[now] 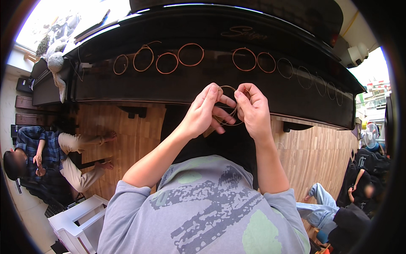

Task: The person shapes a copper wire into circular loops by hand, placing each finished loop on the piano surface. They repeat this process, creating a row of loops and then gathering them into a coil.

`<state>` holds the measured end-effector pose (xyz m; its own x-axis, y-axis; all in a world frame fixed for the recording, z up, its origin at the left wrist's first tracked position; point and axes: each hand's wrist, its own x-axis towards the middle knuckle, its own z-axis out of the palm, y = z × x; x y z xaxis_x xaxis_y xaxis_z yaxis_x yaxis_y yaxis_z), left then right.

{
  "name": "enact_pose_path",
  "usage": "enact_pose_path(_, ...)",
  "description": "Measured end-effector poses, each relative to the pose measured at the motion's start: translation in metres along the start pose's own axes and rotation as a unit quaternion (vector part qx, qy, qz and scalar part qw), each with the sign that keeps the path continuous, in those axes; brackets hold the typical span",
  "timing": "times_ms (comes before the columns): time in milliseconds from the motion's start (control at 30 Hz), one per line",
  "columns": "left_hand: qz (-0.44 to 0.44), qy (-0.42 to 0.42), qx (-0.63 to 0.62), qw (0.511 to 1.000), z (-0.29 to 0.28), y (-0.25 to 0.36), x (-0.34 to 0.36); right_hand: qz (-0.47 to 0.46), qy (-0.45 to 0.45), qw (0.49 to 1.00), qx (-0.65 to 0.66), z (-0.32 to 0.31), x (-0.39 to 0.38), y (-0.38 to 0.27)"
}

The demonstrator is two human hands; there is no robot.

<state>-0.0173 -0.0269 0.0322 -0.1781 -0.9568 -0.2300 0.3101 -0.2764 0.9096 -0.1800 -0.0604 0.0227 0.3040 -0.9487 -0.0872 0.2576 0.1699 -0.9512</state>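
My left hand (pixel 202 111) grips a loop of thin brass-coloured wire (pixel 227 86), its fingers curled and partly threaded through the coil. Opposite it, my right hand (pixel 253 109) pinches the same coil between thumb and fingers. Both hands are raised in front of a glossy black piano (pixel 105 89). Along its surface, beyond my hands, several copper-coloured coils (pixel 190 65) lie in a row, continued to the right by several thinner silver coils (pixel 292 67).
A person in a plaid shirt (pixel 31 139) sits at left, beside a white stool (pixel 80 222). At right are other people (pixel 359 182), some seated, and a fan (pixel 370 134). A grey plush thing (pixel 56 63) hangs at the piano's left end, above the wooden floor (pixel 313 148).
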Motion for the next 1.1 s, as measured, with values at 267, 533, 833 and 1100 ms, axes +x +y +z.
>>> enact_pose_path(267, 0.113, 0.041, 0.019, 0.993, 0.0, -0.023, 0.008, 0.0, -0.016, 0.99, 0.138, 0.003, -0.002, 0.007)
enact_pose_path(533, 0.141, 0.069, 0.001, 0.988, 0.004, -0.017, 0.006, 0.042, 0.005, 0.996, 0.074, 0.01, 0.002, 0.011)
enact_pose_path(833, 0.153, 0.097, 0.123, 0.976, 0.007, -0.024, 0.008, 0.051, -0.03, 0.969, 0.24, 0.014, -0.006, 0.008)
enact_pose_path(1100, 0.164, 0.117, 0.205, 0.958, 0.015, -0.02, 0.003, -0.13, 0.059, 0.986, -0.084, 0.026, -0.008, 0.02)
